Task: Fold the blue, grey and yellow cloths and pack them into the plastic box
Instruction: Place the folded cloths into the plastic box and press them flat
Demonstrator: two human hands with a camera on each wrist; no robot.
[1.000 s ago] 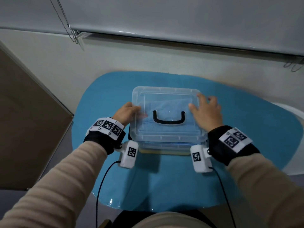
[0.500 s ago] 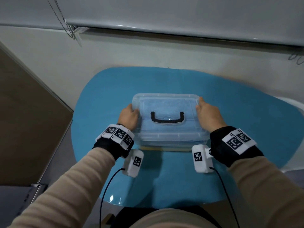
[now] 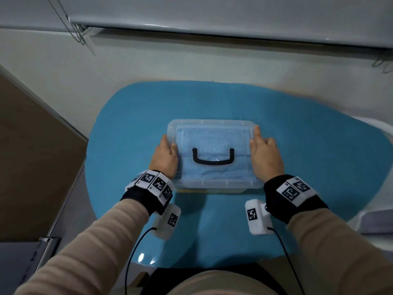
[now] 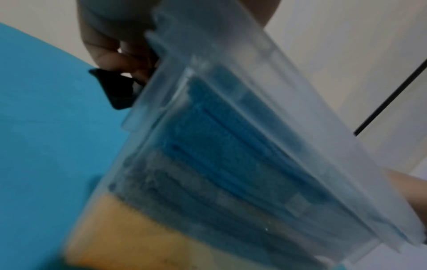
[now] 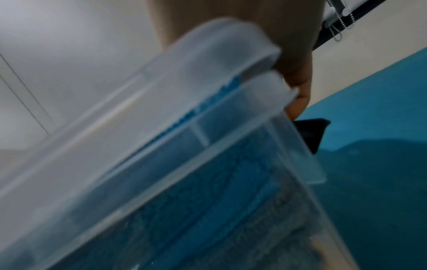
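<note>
The plastic box (image 3: 214, 154) sat mid-table (image 3: 319, 158), yellow, grey and blue cloths stacked inside under the lid. Left hand (image 3: 164, 158) and right hand (image 3: 265, 158) clasped its ends, fingers curled by the black latches (image 4: 117, 89). Risky bit imo: the lid looked slightly gapped, so a latch could miss.

blue tbl (image 3: 297, 145) | white wall (image 3: 148, 60) | roller blind (image 3: 212, 11) | brown panel (image 3: 32, 156)

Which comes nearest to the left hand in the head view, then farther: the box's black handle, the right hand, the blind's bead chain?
1. Black handle, mid-lid, just right of the left hand.
2. Right hand, at the plastic box's opposite end.
3. Bead chain, far back at upper left, by the wall.
</note>
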